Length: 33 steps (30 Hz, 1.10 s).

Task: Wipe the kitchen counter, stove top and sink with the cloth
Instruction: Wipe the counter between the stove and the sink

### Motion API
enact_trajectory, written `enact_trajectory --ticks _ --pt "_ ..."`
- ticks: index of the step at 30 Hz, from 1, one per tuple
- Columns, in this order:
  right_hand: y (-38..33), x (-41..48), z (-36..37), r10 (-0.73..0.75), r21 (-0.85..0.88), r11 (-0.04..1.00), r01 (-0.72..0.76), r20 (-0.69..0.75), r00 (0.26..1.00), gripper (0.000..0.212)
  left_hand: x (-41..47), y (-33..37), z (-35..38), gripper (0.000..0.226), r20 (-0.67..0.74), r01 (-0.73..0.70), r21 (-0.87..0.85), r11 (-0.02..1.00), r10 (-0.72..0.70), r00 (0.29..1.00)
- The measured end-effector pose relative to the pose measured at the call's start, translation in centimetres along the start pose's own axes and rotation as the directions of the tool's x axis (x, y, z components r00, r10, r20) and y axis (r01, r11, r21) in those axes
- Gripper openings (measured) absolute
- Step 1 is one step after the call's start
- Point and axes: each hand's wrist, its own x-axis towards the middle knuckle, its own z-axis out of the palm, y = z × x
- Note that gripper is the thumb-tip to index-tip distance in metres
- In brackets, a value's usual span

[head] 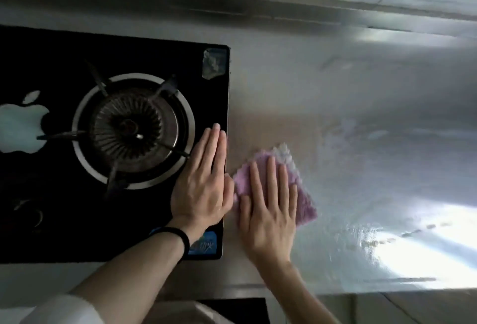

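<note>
A: Progress check. Right hand (268, 210) flat on purple cloth (304, 194), fingers spread, pressing it onto steel table (361, 117) just beside stove top (51, 220). No pinch, palm-down only.

B: Left hand (204, 181)?

A: Flat too, fingers together, resting on right edge of stove top, touching glass near burner (133, 130). Holding nothing. Black band on that wrist.

B: Done so far?

A: Hard to say. Faint wet smears on table beyond cloth, so probably part of table wiped. Row of small specks near bright glare at lower right, likely untouched. Stove top looks dry, stickers at corners, no wipe marks visible; judged not done. Sink not in view, can't tell.

B: So early-to-middle?

A: Likely. Table in hand, stove top and sink left.

B: Cloth orientation?

A: Bunched, roughly diamond-shaped. Long axis running from near-right corner to far-left, pale far tip pointing away toward back wall. Lying flat, mostly under fingers, edges blurred.
</note>
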Motion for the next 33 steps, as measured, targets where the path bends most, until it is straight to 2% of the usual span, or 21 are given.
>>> enact_trajectory --ticks 3,5,9,12,15,18,21,26,29,33 --pt "-1.1 -9.6 1.2 0.092 -0.037 0.995 -0.091 0.043 0.995 0.063 -0.2 -0.1 0.1 0.079 0.019 -0.009 -0.001 1.000 0.009 1.000" --pt "-1.5 -10.6 1.5 0.109 -0.040 0.994 -0.106 0.076 0.991 0.064 -0.3 -0.2 0.3 0.079 0.030 -0.008 0.022 1.000 0.008 1.000" --pt "-1.3 -6.6 1.2 0.058 -0.044 0.998 -0.055 0.072 0.996 0.063 -0.2 -0.3 0.6 0.078 0.006 -0.011 0.026 1.000 0.011 1.000" --pt "-0.2 -0.3 0.4 0.013 -0.022 1.000 -0.013 -0.005 1.000 0.062 -0.3 -0.4 0.7 0.079 -0.005 -0.008 0.023 1.000 0.008 1.000" --pt "0.4 6.9 -0.6 0.113 0.030 0.993 -0.112 -0.060 0.992 0.062 -0.2 -0.3 0.7 0.080 -0.029 0.001 -0.023 1.000 -0.002 1.000" --pt "-1.0 9.2 -0.8 0.258 0.099 0.963 -0.251 -0.067 0.964 0.065 -0.3 -0.4 0.7 0.080 -0.035 0.007 -0.032 0.999 -0.008 0.999" --pt "-2.6 5.5 0.1 0.341 0.141 0.934 -0.328 -0.079 0.937 0.061 -0.4 -0.5 0.6 0.076 -0.044 -0.015 -0.025 1.000 0.014 0.999" --pt "-7.7 -9.3 3.3 0.498 0.119 0.865 -0.488 -0.079 0.863 0.063 -0.6 -0.4 0.5 0.076 -0.052 -0.030 -0.013 0.999 0.030 0.998" --pt "-7.9 -13.4 4.3 0.462 0.070 0.887 -0.457 -0.074 0.884 0.068 -0.4 -0.5 0.6 0.076 -0.064 -0.032 0.003 0.999 0.032 0.997" --pt "-2.5 -12.5 2.3 0.354 0.055 0.935 -0.352 -0.045 0.934 0.066 -0.5 -0.7 0.7 0.076 -0.054 -0.036 0.018 0.999 0.037 0.998"
